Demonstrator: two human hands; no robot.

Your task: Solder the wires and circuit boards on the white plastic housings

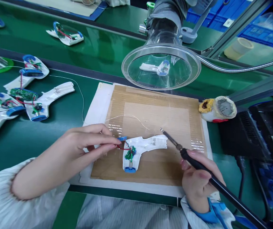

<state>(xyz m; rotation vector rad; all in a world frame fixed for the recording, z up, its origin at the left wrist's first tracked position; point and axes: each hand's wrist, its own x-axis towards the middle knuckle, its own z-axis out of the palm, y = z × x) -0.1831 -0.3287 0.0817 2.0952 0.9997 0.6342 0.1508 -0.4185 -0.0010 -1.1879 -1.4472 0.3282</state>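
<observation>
White plastic shell (146, 146) is lying near the middle of the brown cardboard mat (150, 108), and my left hand (88, 143) is holding it there. My fingers are closed in a pinch at its upper blue cap (122, 138), close to the red wires (124, 147). On the shell sits a small green circuit board (130, 153), and a second blue cap (130, 170) is at the lower end. My right hand (198, 179) is closed around the black handle of a soldering iron (198, 167), like holding a pen. Its metal tip (168, 139) is just beside the shell, above the mat, and I cannot tell if it touches the mat. One thin wire (127, 117) lies across the mat.

Right of the mat stands a round tip-cleaner cup (217, 109) with yellow material inside, and beside this cup is a black device (241, 133). Behind the mat hangs a clear plastic fume hood (161, 76). Left of the mat, more shells with boards and wires (29, 101) lie on the green bench (62, 95). Far behind the mat are blue plastic crates (258, 31).
</observation>
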